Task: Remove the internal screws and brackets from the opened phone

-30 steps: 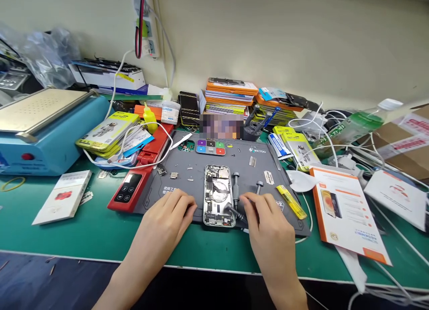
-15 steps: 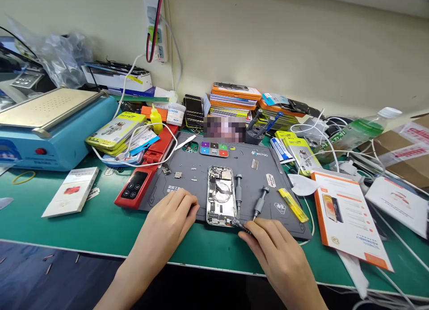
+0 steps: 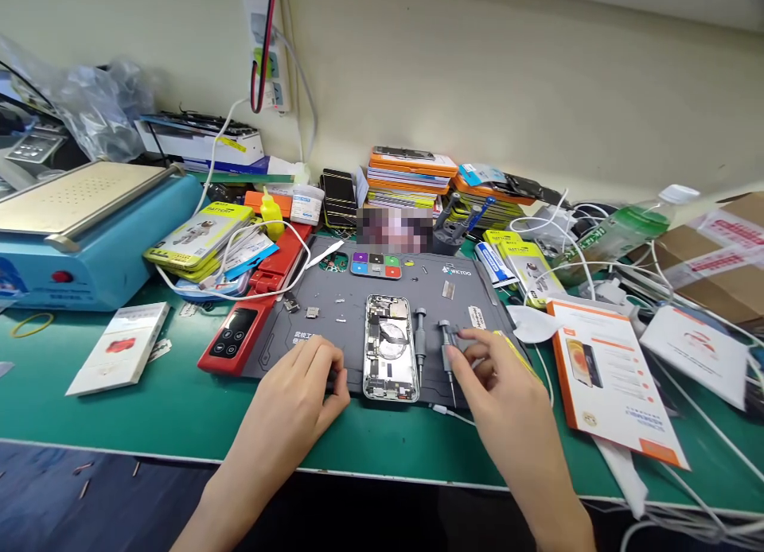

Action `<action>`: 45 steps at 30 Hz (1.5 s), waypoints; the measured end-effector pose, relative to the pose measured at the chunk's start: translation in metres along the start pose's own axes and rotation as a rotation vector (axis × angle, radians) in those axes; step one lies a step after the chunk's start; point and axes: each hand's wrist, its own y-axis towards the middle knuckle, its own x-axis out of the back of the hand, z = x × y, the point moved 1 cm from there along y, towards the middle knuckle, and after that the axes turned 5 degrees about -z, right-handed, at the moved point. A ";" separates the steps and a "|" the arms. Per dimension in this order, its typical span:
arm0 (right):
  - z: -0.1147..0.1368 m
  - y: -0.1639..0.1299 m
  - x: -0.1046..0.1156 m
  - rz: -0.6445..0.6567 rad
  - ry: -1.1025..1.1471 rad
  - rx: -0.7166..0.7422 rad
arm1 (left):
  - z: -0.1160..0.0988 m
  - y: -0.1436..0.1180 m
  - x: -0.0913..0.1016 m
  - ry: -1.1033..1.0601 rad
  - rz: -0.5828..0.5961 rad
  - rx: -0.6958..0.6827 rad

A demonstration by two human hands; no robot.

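An opened phone (image 3: 389, 347) with its insides showing lies on a grey work mat (image 3: 334, 329). My left hand (image 3: 302, 389) rests on the mat just left of the phone, fingers loosely curled and holding nothing. My right hand (image 3: 498, 381) is to the right of the phone, its thumb and forefinger pinching a grey screwdriver (image 3: 445, 341) that lies on the mat. A second grey screwdriver (image 3: 420, 341) lies between that one and the phone. A yellow tool (image 3: 518, 353) is partly hidden behind my right hand.
A red device (image 3: 239, 329) borders the mat's left side, and a blue machine (image 3: 89, 242) stands at far left. An orange-edged leaflet (image 3: 609, 377), white cables (image 3: 561, 274) and a green bottle (image 3: 626, 230) crowd the right. Stacked boxes (image 3: 411, 174) line the wall. Small screws dot the mat.
My right hand has left the phone's bottom edge and moved up and right to the screwdriver on the mat. My left hand has stayed put.
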 end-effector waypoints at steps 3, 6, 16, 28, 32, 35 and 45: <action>0.011 0.014 -0.012 0.046 -0.062 -0.017 | -0.001 0.000 0.000 -0.014 0.003 0.008; 0.018 0.021 -0.024 0.069 -0.142 0.001 | -0.001 0.000 0.000 -0.026 -0.001 0.012; 0.009 0.011 -0.029 0.032 -0.183 0.179 | -0.001 0.002 0.000 -0.006 -0.023 0.011; 0.016 0.026 -0.035 0.098 -0.089 0.069 | 0.001 0.004 0.001 -0.001 0.043 -0.015; 0.020 0.026 -0.029 0.121 0.023 -0.015 | 0.002 0.002 0.002 -0.056 0.088 -0.004; 0.025 0.020 -0.022 0.086 0.118 -0.067 | 0.002 0.001 0.003 -0.105 0.106 0.028; 0.024 -0.008 -0.030 -0.092 0.462 -0.046 | 0.004 -0.001 0.005 -0.250 0.124 0.153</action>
